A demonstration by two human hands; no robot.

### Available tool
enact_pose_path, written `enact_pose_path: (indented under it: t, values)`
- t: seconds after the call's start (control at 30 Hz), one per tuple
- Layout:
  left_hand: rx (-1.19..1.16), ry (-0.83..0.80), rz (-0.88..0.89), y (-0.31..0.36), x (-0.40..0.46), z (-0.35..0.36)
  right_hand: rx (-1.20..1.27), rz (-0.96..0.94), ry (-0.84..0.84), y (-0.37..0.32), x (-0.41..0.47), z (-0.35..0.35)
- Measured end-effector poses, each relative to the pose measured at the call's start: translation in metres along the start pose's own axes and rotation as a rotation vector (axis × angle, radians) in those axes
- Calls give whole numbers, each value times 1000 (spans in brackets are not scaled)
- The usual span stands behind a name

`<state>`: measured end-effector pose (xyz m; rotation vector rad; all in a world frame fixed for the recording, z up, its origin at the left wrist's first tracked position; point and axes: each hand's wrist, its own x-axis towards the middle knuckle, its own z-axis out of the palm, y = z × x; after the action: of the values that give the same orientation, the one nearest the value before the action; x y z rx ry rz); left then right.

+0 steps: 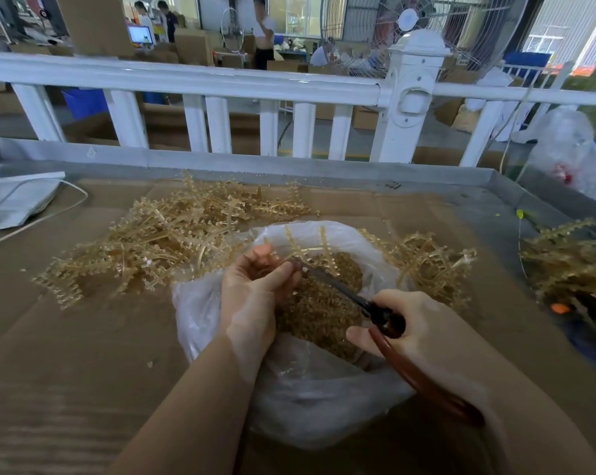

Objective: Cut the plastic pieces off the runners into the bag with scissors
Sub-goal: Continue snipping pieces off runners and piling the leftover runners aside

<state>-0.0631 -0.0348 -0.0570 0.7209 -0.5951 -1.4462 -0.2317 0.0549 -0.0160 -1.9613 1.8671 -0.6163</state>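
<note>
Both our hands work in the middle of the frame, over the open bag (pixel 300 382). Our left hand (pixel 255 296) pinches a runner (pixel 310 250) with curled fingers and holds it above the bag mouth. Our right hand (pixel 416 323) grips the brown handles of the scissors (pixel 358 303), and the blades point up-left to the runner. We cannot tell if the blades are apart. The bag already holds many small cut pieces (pixel 320 303). More runners (pixel 159 241) lie in a pile on the table (pixel 67 354), at the left of the bag. We judge the runner is light, thin and a little springy, so we should take it on the bare stem, near the cut.
</note>
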Motion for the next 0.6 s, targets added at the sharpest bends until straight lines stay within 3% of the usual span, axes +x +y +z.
enact_pose_path:
  t: [0.1, 0.3, 0.6]
  values:
    - [-44, 19, 3, 1, 1, 0, 52, 24, 20, -1, -2, -2]
    - [107, 44, 25, -1, -2, -1, 118, 48, -2, -10, -1, 7]
    - [16, -66, 107, -4, 4, -5, 85, 40, 56, -21, 0, 19]
